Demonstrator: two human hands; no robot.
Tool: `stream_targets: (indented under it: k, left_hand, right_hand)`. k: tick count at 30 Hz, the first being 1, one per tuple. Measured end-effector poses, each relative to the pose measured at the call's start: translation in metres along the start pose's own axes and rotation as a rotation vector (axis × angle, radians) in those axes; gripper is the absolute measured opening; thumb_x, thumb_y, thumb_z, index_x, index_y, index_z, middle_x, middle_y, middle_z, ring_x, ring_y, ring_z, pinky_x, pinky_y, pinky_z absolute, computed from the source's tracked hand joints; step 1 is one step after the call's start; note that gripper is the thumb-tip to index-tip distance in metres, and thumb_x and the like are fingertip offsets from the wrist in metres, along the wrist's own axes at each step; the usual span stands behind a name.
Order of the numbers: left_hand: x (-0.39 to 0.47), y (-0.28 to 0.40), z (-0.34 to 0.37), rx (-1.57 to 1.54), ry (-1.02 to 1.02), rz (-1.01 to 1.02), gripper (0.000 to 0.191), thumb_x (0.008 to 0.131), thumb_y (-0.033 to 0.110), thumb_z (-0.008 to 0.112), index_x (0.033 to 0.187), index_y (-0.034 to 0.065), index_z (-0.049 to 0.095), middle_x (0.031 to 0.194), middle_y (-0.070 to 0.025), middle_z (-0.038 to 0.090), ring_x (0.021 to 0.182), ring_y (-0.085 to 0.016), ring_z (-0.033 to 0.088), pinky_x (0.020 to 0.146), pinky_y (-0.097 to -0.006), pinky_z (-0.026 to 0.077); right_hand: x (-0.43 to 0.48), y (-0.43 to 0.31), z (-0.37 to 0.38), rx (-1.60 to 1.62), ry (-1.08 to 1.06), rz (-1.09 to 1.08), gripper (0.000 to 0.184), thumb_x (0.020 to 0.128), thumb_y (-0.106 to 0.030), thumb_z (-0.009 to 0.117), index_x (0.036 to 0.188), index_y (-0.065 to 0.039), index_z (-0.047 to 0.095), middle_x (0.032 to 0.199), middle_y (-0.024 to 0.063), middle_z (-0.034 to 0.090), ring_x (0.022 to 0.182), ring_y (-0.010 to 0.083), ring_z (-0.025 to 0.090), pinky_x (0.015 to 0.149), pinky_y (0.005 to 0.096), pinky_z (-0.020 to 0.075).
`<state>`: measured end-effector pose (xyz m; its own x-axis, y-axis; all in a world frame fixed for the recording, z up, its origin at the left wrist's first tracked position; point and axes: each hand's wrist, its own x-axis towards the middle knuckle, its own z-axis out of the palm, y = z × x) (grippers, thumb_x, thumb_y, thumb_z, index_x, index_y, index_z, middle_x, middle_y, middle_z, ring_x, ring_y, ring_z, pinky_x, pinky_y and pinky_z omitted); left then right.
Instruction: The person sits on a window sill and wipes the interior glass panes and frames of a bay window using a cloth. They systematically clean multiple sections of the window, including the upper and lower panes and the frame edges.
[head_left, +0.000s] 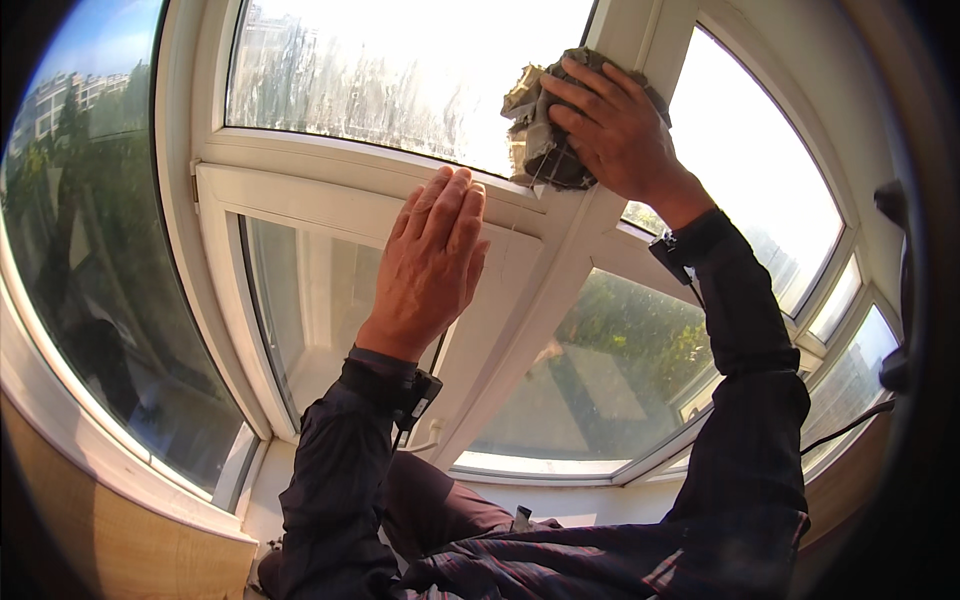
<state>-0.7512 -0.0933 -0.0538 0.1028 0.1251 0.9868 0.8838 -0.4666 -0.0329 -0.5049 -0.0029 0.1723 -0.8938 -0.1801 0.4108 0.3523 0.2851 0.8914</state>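
Note:
My right hand (616, 124) presses a bunched, frayed grey cloth (551, 142) against the white post between two window panes, at the upper right. The cloth overlaps the lower right corner of the upper window pane (360, 75), which is streaked and smeared. Lower and to the left, my left hand (435, 251) lies with its fingers together and extended, holding nothing. Its fingertips are at the white window frame (337, 161) just under that pane; whether they press on it I cannot tell. A small black device is strapped at each wrist.
Below the upper pane is a hinged white sash (292, 195). More panes stand at the left (82, 225) and right (750, 165). A light wood panel (135, 517) runs along the lower left, and a black cable (847, 427) hangs at the right.

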Motion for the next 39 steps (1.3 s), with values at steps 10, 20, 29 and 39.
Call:
stream_targets:
  k: [10, 20, 29, 39]
  left_hand:
    - [-0.016, -0.005, 0.024, 0.054, 0.040, 0.038, 0.043, 0.097, 0.010, 0.074, 0.139, 0.0026, 0.066, 0.136, -0.0138, 0.061, 0.135, -0.035, 0.060, 0.126, -0.0530, 0.049]
    - [-0.017, -0.010, 0.023, -0.005, 0.046, 0.055, 0.052, 0.092, 0.008, 0.076, 0.142, 0.0035, 0.064, 0.139, -0.0142, 0.061, 0.137, -0.036, 0.059, 0.127, -0.0535, 0.048]
    - [-0.018, -0.006, 0.018, -0.056, 0.036, 0.026, 0.055, 0.091, 0.005, 0.073, 0.145, 0.0018, 0.063, 0.142, -0.0154, 0.061, 0.139, -0.038, 0.058, 0.128, -0.0555, 0.046]
    - [-0.019, -0.004, 0.016, -0.090, 0.055, 0.008, 0.056, 0.089, 0.001, 0.072, 0.145, 0.0013, 0.065, 0.143, -0.0150, 0.062, 0.140, -0.038, 0.059, 0.128, -0.0561, 0.047]
  right_hand:
    - [0.056, 0.123, -0.008, -0.157, 0.197, -0.134, 0.030, 0.103, -0.010, 0.064, 0.132, -0.008, 0.072, 0.149, 0.0105, 0.069, 0.149, 0.0354, 0.058, 0.122, 0.0549, 0.0475]
    - [0.001, 0.061, -0.008, -0.023, 0.103, 0.101, 0.044, 0.099, 0.005, 0.067, 0.140, -0.010, 0.072, 0.166, 0.0057, 0.062, 0.161, 0.0327, 0.049, 0.128, 0.0533, 0.0458]
    - [0.003, 0.107, 0.020, -0.160, 0.404, 0.538, 0.056, 0.110, -0.002, 0.059, 0.166, -0.011, 0.056, 0.171, 0.0108, 0.056, 0.156, 0.0370, 0.056, 0.126, 0.0476, 0.0504]
    - [0.081, 0.127, 0.026, -0.110, 0.493, 0.420, 0.041, 0.105, -0.001, 0.067, 0.144, -0.010, 0.075, 0.158, 0.0035, 0.069, 0.148, 0.0290, 0.065, 0.121, 0.0423, 0.0555]
